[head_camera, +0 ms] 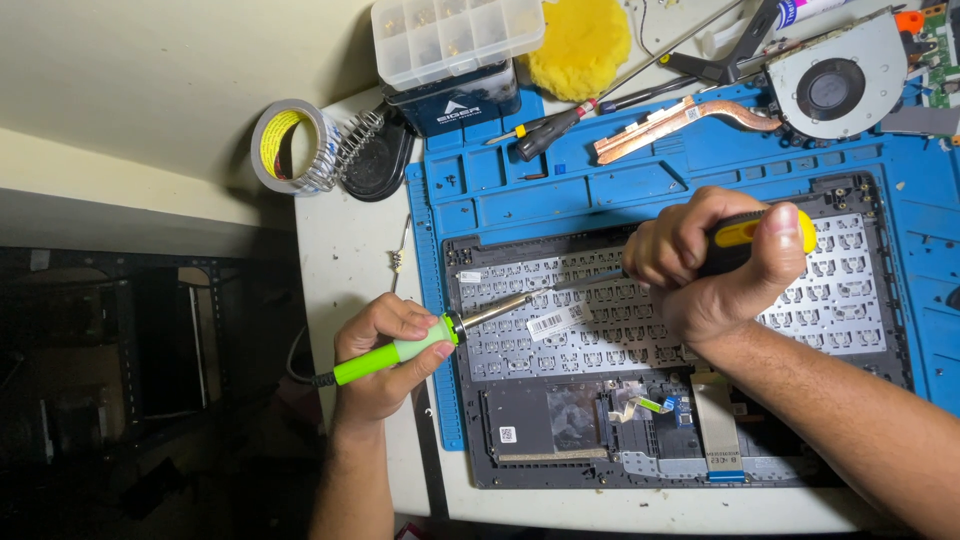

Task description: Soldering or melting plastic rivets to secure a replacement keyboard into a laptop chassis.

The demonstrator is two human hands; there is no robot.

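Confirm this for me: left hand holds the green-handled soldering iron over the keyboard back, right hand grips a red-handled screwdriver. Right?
Not quite. The screwdriver in the right hand has a black and yellow handle, not red, as the head view shows. The rest holds: the left hand holds the green-handled soldering iron over the keyboard back.

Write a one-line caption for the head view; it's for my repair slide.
Left hand holds a green-handled soldering iron, right hand a yellow-and-black screwdriver, over a laptop's bare keyboard underside.

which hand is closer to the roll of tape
Left. The left hand, holding the green soldering iron, sits just below the tape roll; the right hand is far across the keyboard.
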